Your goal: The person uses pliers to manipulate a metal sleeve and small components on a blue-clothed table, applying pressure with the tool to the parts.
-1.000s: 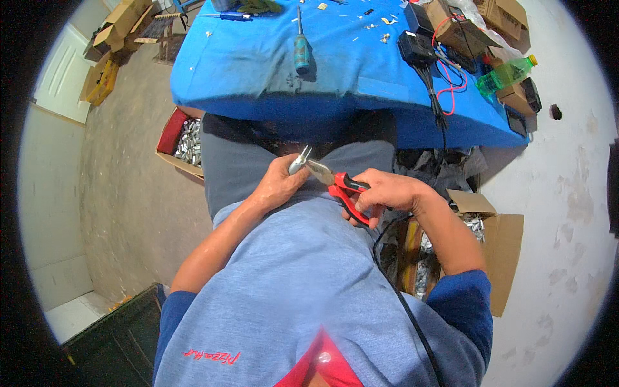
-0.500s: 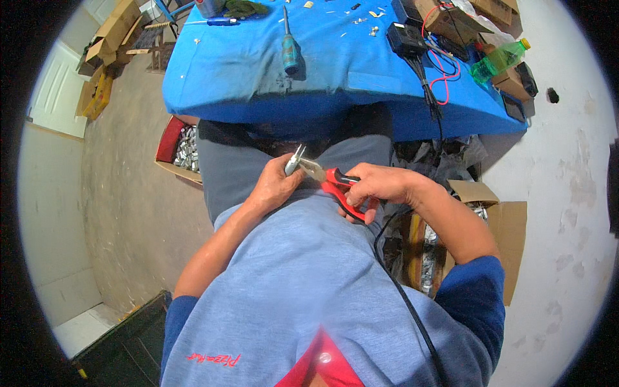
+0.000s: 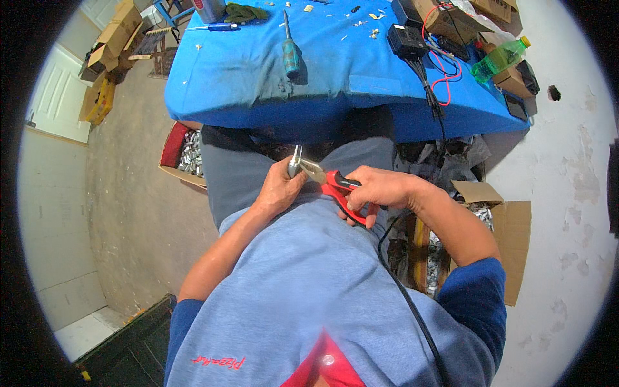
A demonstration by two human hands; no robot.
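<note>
Above my lap, my left hand (image 3: 282,184) is closed round a small silvery metal piece (image 3: 294,167) with two thin prongs pointing up and away. My right hand (image 3: 376,192) grips a pair of pliers (image 3: 334,187) by its red and black handles. The jaws of the pliers point left and meet the metal piece beside my left fingers. Whether the jaws are clamped on it is too small to tell. On the blue-covered table ahead lies a screwdriver (image 3: 291,57) with a teal handle.
A box of small silvery metal parts (image 3: 191,153) stands left of my legs. Right of me is an open cardboard box (image 3: 514,248). A green bottle (image 3: 500,61), a black adapter (image 3: 406,40) and cables lie at the table's right. A black cable (image 3: 412,308) crosses my shirt.
The pronged metal piece has turned slightly more upright in my left hand. The pliers stay beside it, nearly unmoved. The whole view has shifted a little.
</note>
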